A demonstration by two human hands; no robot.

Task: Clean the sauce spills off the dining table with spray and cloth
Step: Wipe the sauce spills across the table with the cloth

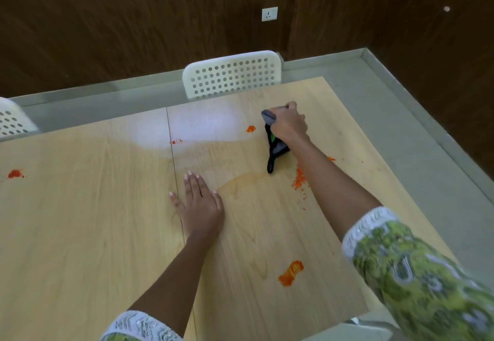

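My right hand [288,124] grips a dark grey and black cloth [275,148] with a green patch and presses it on the far right part of the wooden table [107,233]. My left hand [199,204] lies flat on the table near its middle seam, fingers straight. Orange-red sauce spills mark the top: a small blot [250,128] just left of the cloth, crumbly specks [299,180] under my right forearm, a thick smear [291,273] near the front, a blot [15,174] at far left and tiny dots [176,141] on the seam. A faint wet orange streak [240,180] curves between my hands. No spray bottle is in view.
A white perforated chair [232,76] stands at the table's far edge, another chair [12,121] at the far left. The grey floor [401,127] runs along the right side of the table. Dark wood walls carry a white socket [269,14].
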